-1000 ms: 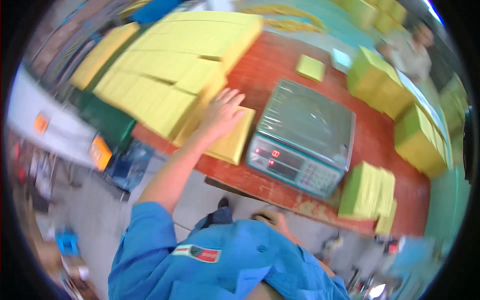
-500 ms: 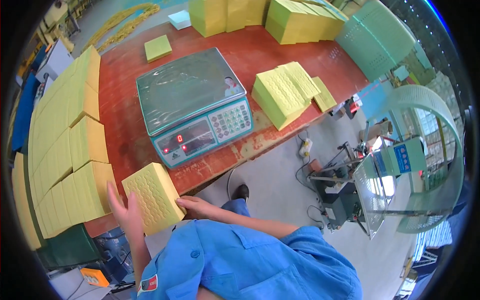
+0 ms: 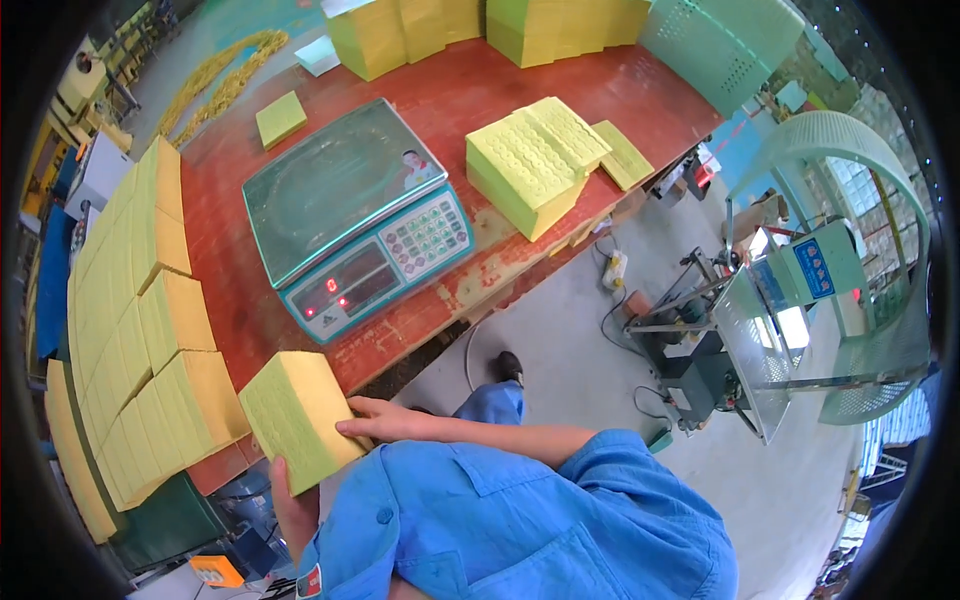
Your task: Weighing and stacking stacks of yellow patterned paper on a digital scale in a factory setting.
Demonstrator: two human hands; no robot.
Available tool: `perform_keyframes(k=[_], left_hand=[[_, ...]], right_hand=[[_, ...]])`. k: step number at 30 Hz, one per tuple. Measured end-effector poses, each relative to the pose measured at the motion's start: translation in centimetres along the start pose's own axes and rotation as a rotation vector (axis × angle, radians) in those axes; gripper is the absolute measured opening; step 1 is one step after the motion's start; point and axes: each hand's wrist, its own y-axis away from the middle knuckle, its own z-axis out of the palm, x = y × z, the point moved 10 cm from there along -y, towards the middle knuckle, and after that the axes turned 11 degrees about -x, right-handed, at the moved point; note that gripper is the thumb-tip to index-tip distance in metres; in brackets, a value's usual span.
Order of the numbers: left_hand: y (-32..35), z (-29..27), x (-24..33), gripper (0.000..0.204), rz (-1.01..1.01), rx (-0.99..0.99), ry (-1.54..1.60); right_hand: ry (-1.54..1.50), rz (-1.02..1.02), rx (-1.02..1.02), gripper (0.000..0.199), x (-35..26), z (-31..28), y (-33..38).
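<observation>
A thick stack of yellow paper [image 3: 290, 415] is held in front of me at the red table's near edge, its broad face tilted toward my left. My right hand [image 3: 372, 418] grips its right side, thumb and fingers closed on the pale edge. My left hand [image 3: 290, 495] holds the lower left corner; most of its fingers are hidden behind the stack and my sleeve. Just beyond stands a green-and-grey digital scale [image 3: 345, 195] with a bare plate and a lit red display.
Rows of yellow paper stacks [image 3: 145, 340] line the left side of the red table [image 3: 370, 345]. A patterned stack [image 3: 535, 165] sits right of the scale, beside a thin pad [image 3: 622, 155]. Tall stacks [image 3: 400, 40] stand at the back. A machine with a round guard [image 3: 840, 260] is at right.
My left hand has gone from spread fingers beside the stack to gripping its lower corner. The stack has turned, showing more of its pale side. My view has shifted a little.
</observation>
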Motion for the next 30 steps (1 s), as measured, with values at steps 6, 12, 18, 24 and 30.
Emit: perform_keyframes(k=[6, 12, 18, 24, 30], left_hand=[[-0.4, 3.6, 4.1, 0.062, 0.244, 0.095, -0.443], [-7.8, 22.2, 8.2, 0.066, 0.368, -0.203, 0.655], [-15.4, 36.3, 8.9, 0.068, 0.313, -0.364, 0.791], [-20.6, 43.2, 8.6, 0.058, 0.176, -0.290, 0.662], [-22.6, 44.4, 7.3, 0.051, 0.104, -0.114, 0.579]], right_hand=[[0.507, -0.602, 0.175, 0.029, -16.1, -5.4, 10.5], [1.260, -0.783, 1.251, 0.024, -28.6, -22.1, 29.7], [1.225, -0.556, 1.114, 0.023, -28.1, -32.8, 29.9], [0.791, -0.615, 0.897, 0.018, -27.9, -36.7, 30.8], [0.552, -0.630, 0.906, 0.016, -25.8, -39.6, 34.5]])
